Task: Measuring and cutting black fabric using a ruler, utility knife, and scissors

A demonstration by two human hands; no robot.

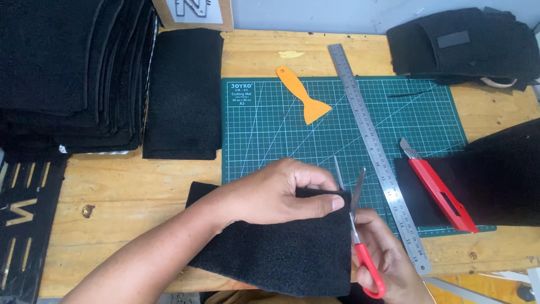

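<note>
Pinching the top right corner of a black felt piece (281, 253), the left hand (281, 194) has its thumb and fingers closed on the fabric's edge. The felt lies on the near part of the wooden table (124, 191), its upper edge overlapping the bottom of the green cutting mat (270, 141). The right hand (385, 259) grips red-handled scissors (355, 225), fingers through the loops, though how tightly is hard to tell because the frame edge cuts the hand off. The blades stand open and point away from the person, just beside the pinched corner at the felt's right edge.

On the mat lie an orange scraper (304, 95) and a steel ruler (374, 143), which runs diagonally from the far side down past the mat's near edge. A red utility knife (439, 188) rests to the right of the ruler on another black sheet (495, 180). A folded black piece (183, 93) sits left of the mat, with a tall stack of black sheets (73, 73) beside it. More black fabric (467, 42) is heaped at the far right corner.
</note>
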